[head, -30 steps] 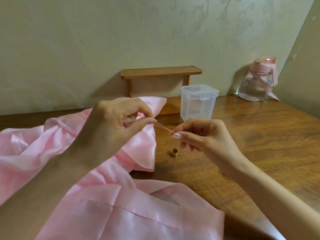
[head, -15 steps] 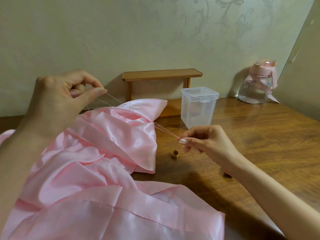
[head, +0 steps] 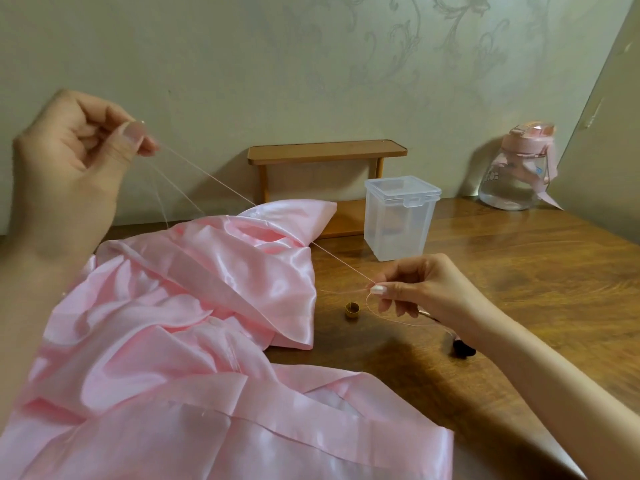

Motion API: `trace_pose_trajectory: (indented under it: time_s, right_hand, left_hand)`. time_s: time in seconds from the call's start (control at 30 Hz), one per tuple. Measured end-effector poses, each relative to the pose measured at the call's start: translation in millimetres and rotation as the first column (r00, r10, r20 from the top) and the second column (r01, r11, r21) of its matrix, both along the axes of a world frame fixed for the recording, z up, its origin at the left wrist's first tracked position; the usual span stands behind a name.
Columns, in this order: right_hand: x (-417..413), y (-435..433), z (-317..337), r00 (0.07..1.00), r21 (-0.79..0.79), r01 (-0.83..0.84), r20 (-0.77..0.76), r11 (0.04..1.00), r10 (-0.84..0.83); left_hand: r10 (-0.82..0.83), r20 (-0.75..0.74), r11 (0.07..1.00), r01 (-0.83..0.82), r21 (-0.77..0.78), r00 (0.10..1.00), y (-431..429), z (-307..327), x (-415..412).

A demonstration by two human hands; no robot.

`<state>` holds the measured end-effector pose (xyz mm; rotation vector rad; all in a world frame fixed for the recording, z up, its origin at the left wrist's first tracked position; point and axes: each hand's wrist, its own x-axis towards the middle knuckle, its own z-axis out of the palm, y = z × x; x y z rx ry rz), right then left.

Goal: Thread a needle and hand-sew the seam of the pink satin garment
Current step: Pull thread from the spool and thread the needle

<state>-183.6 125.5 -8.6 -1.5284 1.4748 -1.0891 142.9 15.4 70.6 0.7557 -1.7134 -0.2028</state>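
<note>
Thread runs taut from the left hand, raised at far left and pinching it between thumb and forefinger, down to the right hand, low over the desk, whose fingers pinch it; a slack loop trails below that hand; the needle cannot be made out. Pink satin garment lies crumpled on the near left of the desk, beneath the thread; a small gold ring sits just right of its edge, a clear lidded box farther back.

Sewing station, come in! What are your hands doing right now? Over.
Left hand raised, pinching pink thread. Right hand pinches it low over the table. Thread taut above satin garment. Nothing blocking it.
</note>
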Motion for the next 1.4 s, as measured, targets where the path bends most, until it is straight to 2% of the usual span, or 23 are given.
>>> trace_pose_trajectory:
  time_s: [0.13, 0.33, 0.5, 0.63, 0.77, 0.83, 0.87, 0.9, 0.93, 0.97, 1.0, 1.03, 1.07, 1.1, 1.17, 1.27, 1.4]
  right_hand:
    - [-2.4, 2.2, 2.6, 0.999, 0.011, -0.040, 0.016, 0.999, 0.040]
    - [-4.9, 5.3, 8.4, 0.997, 0.038, -0.065, -0.038, 0.997, 0.066]
    - [-8.5, 7.5, 15.0, 0.987, 0.155, -0.094, -0.116, 0.984, 0.113]
    - [-10.6, 9.6, 16.3, 0.916, 0.325, -0.178, -0.291, 0.929, 0.277]
    - [-8.0, 12.9, 13.0, 0.775, 0.510, -0.192, -0.446, 0.838, 0.449]
    - [-8.4, 14.0, 13.7, 0.720, 0.493, -0.166, -0.532, 0.854, 0.446]
    - [-7.4, 15.0, 15.9, 0.719, 0.421, -0.150, -0.575, 0.895, 0.391]
    - [-5.6, 15.7, 18.1, 0.766, 0.299, -0.133, -0.574, 0.945, 0.290]
    - [-2.6, 16.6, 21.0, 0.865, 0.152, -0.114, -0.471, 0.982, 0.174]
    - [1.7, 18.3, 25.1, 0.966, 0.035, -0.103, -0.237, 0.994, 0.108]
    - [7.4, 20.9, 29.4, 0.992, -0.029, -0.115, 0.052, 0.993, 0.116]
    - [14.0, 23.8, 31.5, 0.940, -0.058, -0.159, 0.298, 0.986, 0.169]
    - [21.2, 26.8, 32.3, 0.862, -0.071, -0.212, 0.456, 0.975, 0.221]
    - [27.6, 28.7, 31.5, 0.799, -0.074, -0.260, 0.543, 0.963, 0.258]
    - [36.3, 29.3, 29.1, 0.729, -0.075, -0.330, 0.613, 0.941, 0.305]
    - [37.8, 28.3, 26.3, 0.684, -0.056, -0.367, 0.661, 0.929, 0.310]
    - [36.6, 28.8, 24.4, 0.730, 0.011, -0.294, 0.648, 0.956, 0.217]
  left_hand:
    - [-0.071, -0.059, 0.997, 0.072, 0.024, 0.996, 4.5, -1.4, -5.8]
    - [-0.107, -0.209, 0.993, 0.114, 0.022, 0.972, 18.9, -1.6, -17.3]
    - [-0.130, -0.313, 0.988, 0.148, 0.034, 0.941, 16.2, -2.0, -16.1]
    - [-0.176, -0.231, 0.974, 0.203, 0.098, 0.957, 18.8, -7.0, -23.7]
    - [-0.359, -0.088, 0.894, 0.370, 0.253, 0.929, 39.4, -14.3, -50.4]
    - [-0.458, -0.030, 0.838, 0.443, 0.317, 0.888, 50.5, -22.3, -67.3]
    - [-0.502, -0.002, 0.812, 0.471, 0.345, 0.865, 56.2, -27.1, -75.6]
    - [-0.544, 0.018, 0.783, 0.500, 0.369, 0.839, 61.2, -32.3, -83.3]
    - [-0.581, 0.029, 0.757, 0.527, 0.385, 0.813, 66.1, -36.9, -90.1]
    - [-0.609, 0.040, 0.740, 0.549, 0.389, 0.792, 70.0, -40.7, -95.7]
    - [-0.628, 0.052, 0.729, 0.564, 0.387, 0.776, 73.8, -43.5, -100.2]
    - [-0.641, 0.056, 0.721, 0.576, 0.384, 0.765, 76.7, -45.5, -103.4]
    - [-0.652, 0.051, 0.713, 0.588, 0.381, 0.757, 79.9, -46.6, -105.5]
    - [-0.659, 0.042, 0.707, 0.599, 0.376, 0.751, 81.8, -47.7, -106.9]
    - [-0.673, 0.039, 0.698, 0.616, 0.367, 0.739, 86.1, -48.3, -109.6]
    - [-0.678, 0.048, 0.696, 0.620, 0.362, 0.734, 90.5, -49.1, -112.9]
    - [-0.647, 0.079, 0.731, 0.588, 0.345, 0.758, 90.0, -51.3, -114.1]
